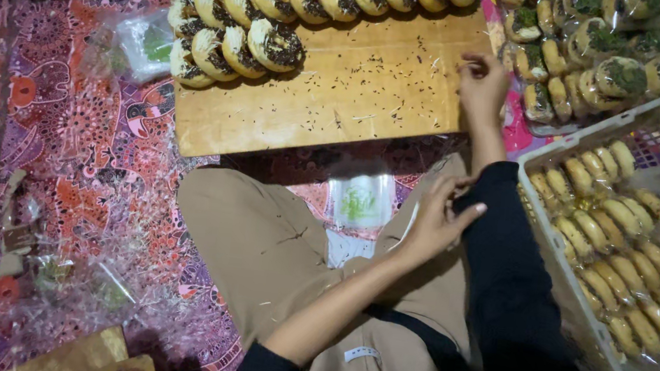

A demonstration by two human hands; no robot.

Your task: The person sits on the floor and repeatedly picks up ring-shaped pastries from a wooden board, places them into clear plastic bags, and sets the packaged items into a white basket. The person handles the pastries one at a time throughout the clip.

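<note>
Sleeve cuff [473,200] of my dark right arm is pinched by my left hand [435,222], fingers gripping the fabric above my lap. My right hand [482,85] rests at the edge of the wooden board [357,89], fingers loosely curled, holding nothing I can see. Topped buns [236,30] line the board's far side, plain buns fill the white basket [553,157] on my right.

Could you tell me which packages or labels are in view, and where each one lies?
Clear bag: on lap, flat, green-and-white print.
Bag: left of board, crumpled, clear, green inside.
Wrapped pastries: top right, clear wrap, green topping.
White label: on clothing, small strip.
</note>
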